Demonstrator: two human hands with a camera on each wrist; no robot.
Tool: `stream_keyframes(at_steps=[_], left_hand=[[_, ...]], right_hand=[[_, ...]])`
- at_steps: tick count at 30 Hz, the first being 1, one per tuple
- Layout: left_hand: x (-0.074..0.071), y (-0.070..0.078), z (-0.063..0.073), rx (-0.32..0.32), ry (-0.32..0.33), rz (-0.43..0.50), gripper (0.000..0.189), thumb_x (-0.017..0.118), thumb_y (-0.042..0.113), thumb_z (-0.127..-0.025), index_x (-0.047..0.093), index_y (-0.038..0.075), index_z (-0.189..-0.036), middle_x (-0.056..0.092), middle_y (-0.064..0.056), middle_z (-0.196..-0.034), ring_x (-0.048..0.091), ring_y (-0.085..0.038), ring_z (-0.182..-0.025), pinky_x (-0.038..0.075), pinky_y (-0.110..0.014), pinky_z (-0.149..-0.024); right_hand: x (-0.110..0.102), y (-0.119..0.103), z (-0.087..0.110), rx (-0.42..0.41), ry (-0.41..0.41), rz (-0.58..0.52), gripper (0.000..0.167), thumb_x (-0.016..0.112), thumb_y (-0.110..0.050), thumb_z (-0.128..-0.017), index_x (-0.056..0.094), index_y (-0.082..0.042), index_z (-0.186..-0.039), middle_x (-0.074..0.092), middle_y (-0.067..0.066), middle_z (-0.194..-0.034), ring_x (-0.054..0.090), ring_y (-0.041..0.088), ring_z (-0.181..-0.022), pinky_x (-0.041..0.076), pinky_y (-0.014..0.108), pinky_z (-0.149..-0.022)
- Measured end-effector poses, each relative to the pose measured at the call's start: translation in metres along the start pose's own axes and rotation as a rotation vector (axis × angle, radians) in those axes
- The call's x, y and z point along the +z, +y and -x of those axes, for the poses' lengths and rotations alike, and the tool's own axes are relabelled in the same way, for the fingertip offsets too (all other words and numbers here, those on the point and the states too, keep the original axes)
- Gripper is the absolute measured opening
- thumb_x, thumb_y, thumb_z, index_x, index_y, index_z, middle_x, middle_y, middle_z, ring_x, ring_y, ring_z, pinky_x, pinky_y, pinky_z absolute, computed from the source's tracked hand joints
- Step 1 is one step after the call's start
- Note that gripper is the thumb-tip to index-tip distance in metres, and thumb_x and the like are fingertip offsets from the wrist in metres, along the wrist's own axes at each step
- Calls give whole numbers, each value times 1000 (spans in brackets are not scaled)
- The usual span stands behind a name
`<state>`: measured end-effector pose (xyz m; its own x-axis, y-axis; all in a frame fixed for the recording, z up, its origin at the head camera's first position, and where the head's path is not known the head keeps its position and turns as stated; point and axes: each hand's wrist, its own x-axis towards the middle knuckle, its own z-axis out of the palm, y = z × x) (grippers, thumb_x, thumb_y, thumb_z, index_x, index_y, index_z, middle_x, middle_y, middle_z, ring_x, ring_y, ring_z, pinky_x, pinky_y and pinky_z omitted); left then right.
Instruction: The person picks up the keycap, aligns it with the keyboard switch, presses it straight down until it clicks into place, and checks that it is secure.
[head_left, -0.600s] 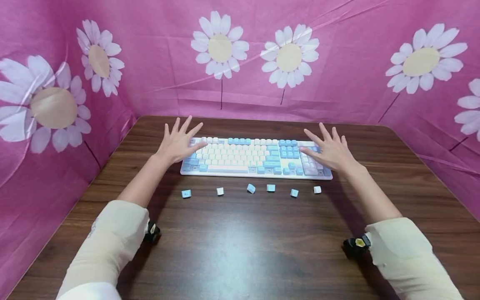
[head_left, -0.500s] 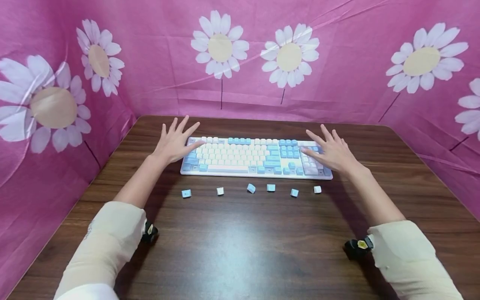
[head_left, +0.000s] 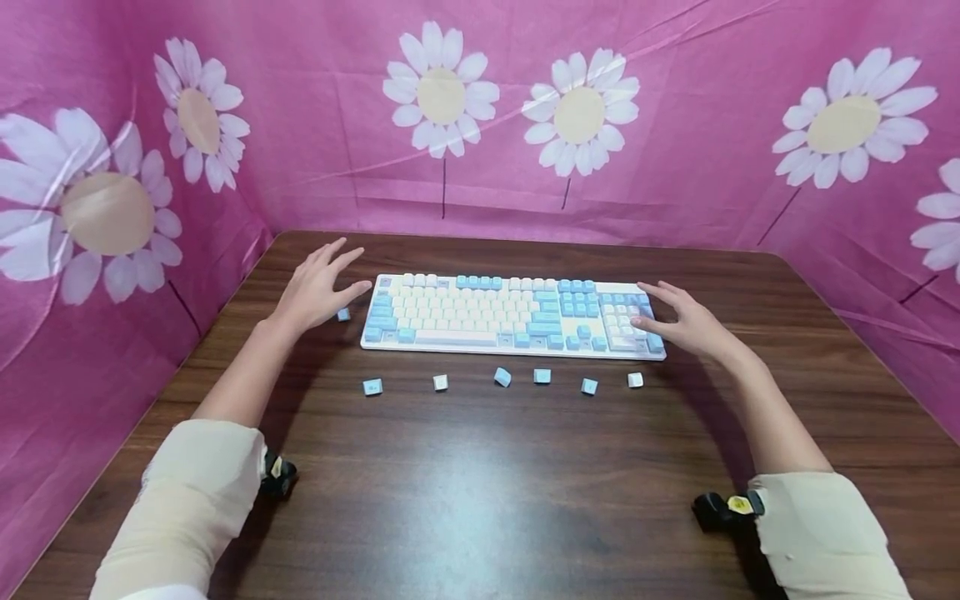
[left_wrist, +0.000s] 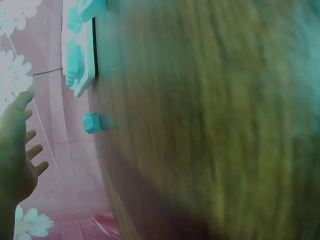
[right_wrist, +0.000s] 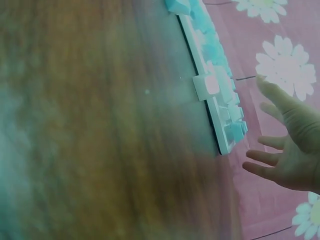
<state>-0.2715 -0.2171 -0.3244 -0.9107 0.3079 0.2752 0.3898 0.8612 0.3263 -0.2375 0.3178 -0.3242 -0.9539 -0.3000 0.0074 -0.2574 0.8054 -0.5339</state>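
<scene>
A blue-and-white keyboard [head_left: 457,340] lies across the far half of the table, with a few sockets bare of caps. My left hand [head_left: 311,287] is off its left end, fingers spread and holding nothing. Beneath that hand's thumb a blue keycap [head_left: 343,314] shows on the wood; the left wrist view has this keycap [left_wrist: 91,123] beside the keyboard's end. My right hand [head_left: 690,321] reaches over the number pad at the right end, its thumb and fingers extended and nothing in them. In the right wrist view the right hand [right_wrist: 295,145] has its fingers apart.
Several loose keycaps lie in a row before the keyboard, from a blue keycap [head_left: 372,387] at left to a white keycap [head_left: 635,380] at right. The brown wooden table [head_left: 465,467] meets a pink flowered cloth [head_left: 510,192] behind and at both sides.
Both hands have drawn outward and back from the keyboard; the left moved left off its keys, the right moved right. The keycap by the left hand has come into sight. The keyboard stays put.
</scene>
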Motion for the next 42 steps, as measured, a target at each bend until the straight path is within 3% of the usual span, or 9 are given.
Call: stream_keyframes(at_steps=[6, 11, 14, 22, 32, 36, 42], left_hand=[[0, -7, 5, -22, -15, 42, 56, 56, 36, -90, 45, 3, -134, 30, -20, -142, 23, -41, -129, 18, -61, -99], [0, -12, 11, -43, -33, 66, 47, 57, 31, -90, 52, 2, -128, 38, -19, -137, 29, -40, -125, 23, -58, -97], [-2, -14, 14, -47, -48, 84, 44, 58, 29, -90, 54, 2, -125, 41, -18, -135, 31, -39, -123, 25, -58, -96], [-1, -23, 21, -11, -149, 110, 42, 63, 23, -88, 56, -2, -121, 46, -26, -126, 35, -42, -120, 23, -57, -98], [8, -34, 24, -31, -175, 153, 40, 67, 13, -83, 58, -5, -117, 53, -27, -116, 45, -40, -112, 31, -52, -95], [13, -36, 24, -40, -186, 188, 38, 67, 12, -84, 58, -6, -116, 58, -24, -110, 52, -36, -104, 36, -50, -91], [17, -38, 24, -50, -192, 186, 36, 66, 11, -85, 58, -6, -115, 61, -21, -107, 56, -33, -98, 40, -49, -86]], right_hand=[[4, 9, 5, 19, -14, -84, 69, 63, -32, -88, 31, -1, -141, 14, 33, -143, 23, 50, -125, 24, 62, -95], [9, 16, 10, 77, -14, -172, 70, 63, -34, -88, 32, -2, -142, 33, 33, -135, 37, 44, -120, 33, 55, -92], [10, 18, 12, 127, -12, -197, 71, 63, -37, -87, 33, -3, -141, 39, 33, -131, 38, 42, -120, 33, 53, -93], [14, 21, 12, 132, 13, -181, 66, 63, -38, -87, 40, -3, -138, 40, 32, -131, 40, 41, -119, 34, 52, -91], [18, 28, 11, 110, 29, -212, 65, 64, -37, -86, 40, -7, -138, 41, 28, -132, 41, 40, -118, 35, 51, -89], [20, 29, 11, 104, 56, -208, 64, 64, -37, -86, 42, -8, -138, 45, 26, -129, 43, 37, -116, 38, 43, -86], [24, 32, 9, 101, 84, -199, 62, 65, -36, -85, 44, -9, -137, 55, 24, -119, 48, 31, -110, 39, 22, -75]])
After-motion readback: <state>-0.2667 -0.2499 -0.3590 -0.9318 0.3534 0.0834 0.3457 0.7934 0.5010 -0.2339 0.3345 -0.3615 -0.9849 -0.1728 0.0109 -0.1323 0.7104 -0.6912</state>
